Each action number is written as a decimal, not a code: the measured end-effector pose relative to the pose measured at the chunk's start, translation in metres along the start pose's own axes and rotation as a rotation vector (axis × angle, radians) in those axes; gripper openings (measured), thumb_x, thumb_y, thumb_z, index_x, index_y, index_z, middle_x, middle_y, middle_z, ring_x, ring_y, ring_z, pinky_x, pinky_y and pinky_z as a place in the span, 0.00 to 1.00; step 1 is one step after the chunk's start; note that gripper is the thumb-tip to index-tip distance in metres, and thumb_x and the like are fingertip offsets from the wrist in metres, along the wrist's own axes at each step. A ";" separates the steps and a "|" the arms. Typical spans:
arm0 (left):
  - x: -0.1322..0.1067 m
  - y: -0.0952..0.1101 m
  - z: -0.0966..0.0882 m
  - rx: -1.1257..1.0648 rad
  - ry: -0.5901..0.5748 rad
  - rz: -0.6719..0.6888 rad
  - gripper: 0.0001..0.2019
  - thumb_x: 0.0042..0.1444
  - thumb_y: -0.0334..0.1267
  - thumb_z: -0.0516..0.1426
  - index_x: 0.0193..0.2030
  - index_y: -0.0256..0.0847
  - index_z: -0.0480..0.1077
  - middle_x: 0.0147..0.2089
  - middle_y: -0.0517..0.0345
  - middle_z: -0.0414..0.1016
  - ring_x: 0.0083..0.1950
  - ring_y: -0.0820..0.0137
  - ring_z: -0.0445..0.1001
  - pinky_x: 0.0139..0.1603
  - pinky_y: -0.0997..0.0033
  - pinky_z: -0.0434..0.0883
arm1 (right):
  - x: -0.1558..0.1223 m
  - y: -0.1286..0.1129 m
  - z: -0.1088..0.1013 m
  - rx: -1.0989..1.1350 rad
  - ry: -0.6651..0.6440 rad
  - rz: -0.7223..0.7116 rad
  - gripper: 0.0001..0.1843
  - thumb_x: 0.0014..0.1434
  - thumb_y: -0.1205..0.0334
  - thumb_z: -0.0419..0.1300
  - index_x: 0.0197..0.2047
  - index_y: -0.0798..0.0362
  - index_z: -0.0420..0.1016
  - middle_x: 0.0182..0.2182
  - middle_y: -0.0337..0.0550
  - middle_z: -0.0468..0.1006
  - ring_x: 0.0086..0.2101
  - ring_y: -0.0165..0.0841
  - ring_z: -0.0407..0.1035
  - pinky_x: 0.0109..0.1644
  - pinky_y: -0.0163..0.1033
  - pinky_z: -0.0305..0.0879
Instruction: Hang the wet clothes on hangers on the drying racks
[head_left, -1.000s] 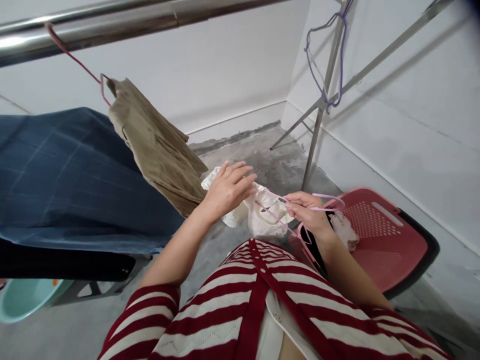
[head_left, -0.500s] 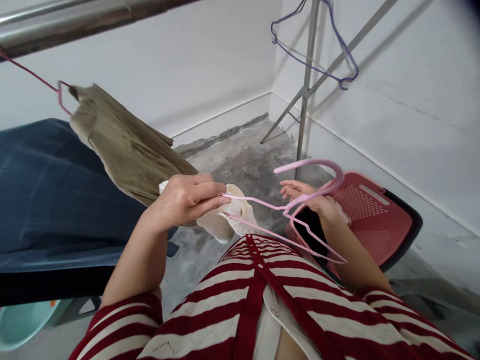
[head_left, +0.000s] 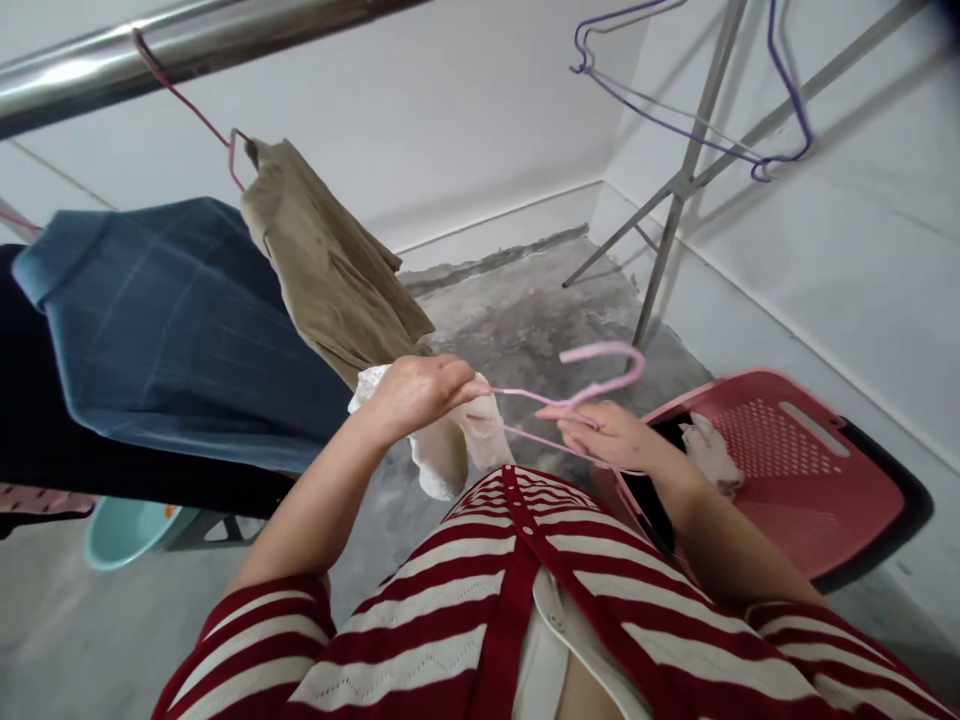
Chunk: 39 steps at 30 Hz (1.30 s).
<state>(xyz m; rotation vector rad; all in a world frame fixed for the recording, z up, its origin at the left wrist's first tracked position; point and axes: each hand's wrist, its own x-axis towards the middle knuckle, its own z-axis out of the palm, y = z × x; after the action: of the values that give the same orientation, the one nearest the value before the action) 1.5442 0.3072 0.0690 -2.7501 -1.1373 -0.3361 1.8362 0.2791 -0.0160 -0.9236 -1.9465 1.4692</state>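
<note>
My left hand (head_left: 420, 392) is closed on a white lacy garment (head_left: 450, 445) and pinches one end of a pink wire hanger (head_left: 600, 362). The garment hangs down below that hand. My right hand (head_left: 604, 435) grips the same hanger near its middle, just under the hook, which points up and to the left. Both hands are held in front of my red and white striped top (head_left: 480, 610).
A steel rail (head_left: 187, 45) crosses the top left, with a tan garment (head_left: 330, 270) on a red hanger and a blue checked one (head_left: 172, 330) beside it. A red laundry basket (head_left: 795, 470) stands right. Purple hangers (head_left: 675, 110) hang on a metal rack; a teal basin (head_left: 124, 530) sits low left.
My left hand went from open over the white garment to pinching it and the hanger's end. The hanger turned hook-up. My view swung slightly right and up.
</note>
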 end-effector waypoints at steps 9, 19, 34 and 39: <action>0.019 0.031 0.008 -0.124 -0.023 0.181 0.28 0.64 0.56 0.38 0.34 0.39 0.70 0.23 0.60 0.66 0.21 0.76 0.62 0.21 0.75 0.54 | 0.022 0.002 0.016 0.037 -0.115 -0.016 0.19 0.60 0.49 0.53 0.30 0.55 0.75 0.18 0.36 0.70 0.19 0.24 0.60 0.27 0.31 0.60; -0.003 0.013 -0.023 -0.251 0.007 0.226 0.17 0.63 0.49 0.49 0.39 0.42 0.74 0.26 0.59 0.73 0.27 0.75 0.71 0.27 0.77 0.63 | 0.049 0.082 -0.003 0.032 0.333 0.236 0.24 0.47 0.58 0.65 0.48 0.54 0.73 0.36 0.42 0.76 0.30 0.27 0.66 0.33 0.33 0.63; -0.073 -0.031 0.015 -0.135 0.412 -0.247 0.08 0.58 0.41 0.56 0.35 0.41 0.75 0.26 0.60 0.76 0.27 0.75 0.73 0.30 0.78 0.66 | 0.072 0.066 0.019 1.007 0.609 0.262 0.15 0.34 0.63 0.68 0.29 0.55 0.73 0.22 0.37 0.75 0.23 0.28 0.67 0.29 0.34 0.63; -0.079 -0.028 0.010 0.073 0.523 -0.163 0.05 0.57 0.37 0.58 0.37 0.41 0.74 0.27 0.63 0.75 0.26 0.78 0.72 0.28 0.82 0.64 | 0.072 0.055 0.012 0.867 0.724 0.173 0.15 0.32 0.62 0.70 0.27 0.55 0.75 0.21 0.36 0.76 0.22 0.27 0.67 0.27 0.32 0.60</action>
<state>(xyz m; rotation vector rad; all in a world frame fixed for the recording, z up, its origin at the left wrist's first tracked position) 1.4717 0.2755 0.0400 -2.2993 -1.1873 -0.9441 1.7927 0.3375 -0.0717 -0.9982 -0.6215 1.5457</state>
